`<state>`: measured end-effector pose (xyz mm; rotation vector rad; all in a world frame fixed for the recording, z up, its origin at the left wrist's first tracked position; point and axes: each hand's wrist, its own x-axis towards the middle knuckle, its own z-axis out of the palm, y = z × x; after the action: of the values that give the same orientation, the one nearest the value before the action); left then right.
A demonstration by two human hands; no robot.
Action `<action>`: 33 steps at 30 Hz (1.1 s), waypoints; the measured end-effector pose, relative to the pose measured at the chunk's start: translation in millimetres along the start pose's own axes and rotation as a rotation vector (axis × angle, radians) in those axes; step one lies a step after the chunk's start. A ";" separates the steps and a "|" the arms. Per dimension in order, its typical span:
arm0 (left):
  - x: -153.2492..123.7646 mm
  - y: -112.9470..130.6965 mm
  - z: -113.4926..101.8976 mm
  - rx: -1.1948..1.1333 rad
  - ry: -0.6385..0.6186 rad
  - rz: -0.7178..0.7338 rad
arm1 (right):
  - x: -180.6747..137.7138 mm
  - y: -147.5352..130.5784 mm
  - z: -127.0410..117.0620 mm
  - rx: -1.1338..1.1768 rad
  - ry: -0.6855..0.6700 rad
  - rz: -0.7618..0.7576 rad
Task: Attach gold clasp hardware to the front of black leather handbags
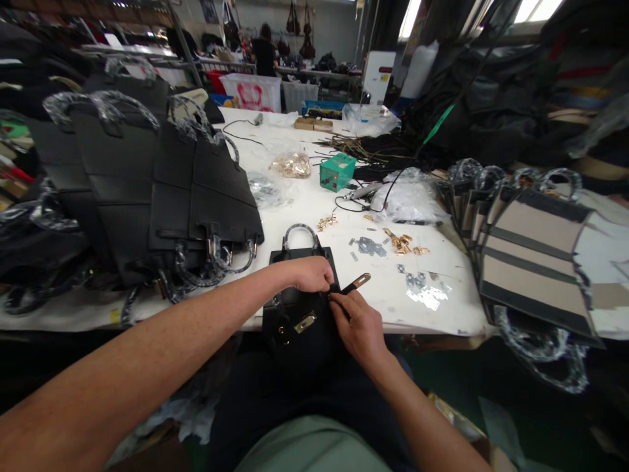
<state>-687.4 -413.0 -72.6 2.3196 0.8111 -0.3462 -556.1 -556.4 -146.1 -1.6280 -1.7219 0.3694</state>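
Observation:
A small black handbag (295, 321) lies at the front edge of the white table (442, 308), hanging partly over my lap. It has a wrapped handle (301, 231) and a gold clasp (304, 322). My left hand (309, 272) is closed on the bag's top edge. My right hand (356, 324) pinches the bag's black strap (354, 284), whose gold-tipped end sticks out to the right.
Black handbags (162, 190) are stacked at the left; beige-and-black bags (531, 255) stand at the right. Gold fittings (405, 244), silver pieces (422, 292), a green box (337, 172) and plastic bags (410, 196) lie on the table. A person (265, 49) stands far back.

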 end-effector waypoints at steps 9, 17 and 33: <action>-10.3 11.7 -3.2 0.094 0.084 0.007 | -7.9 5.5 6.4 0.239 0.183 0.248; -34.9 35.3 -9.0 0.228 0.171 0.015 | -29.9 7.9 -13.4 0.231 0.226 0.124; -93.8 95.4 -37.9 0.111 1.164 0.289 | -43.4 -25.9 -78.6 0.842 0.114 0.263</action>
<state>-698.4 -488.6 43.5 2.5877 0.9187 1.2133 -525.6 -622.8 -87.7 -1.1940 -1.0304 0.9568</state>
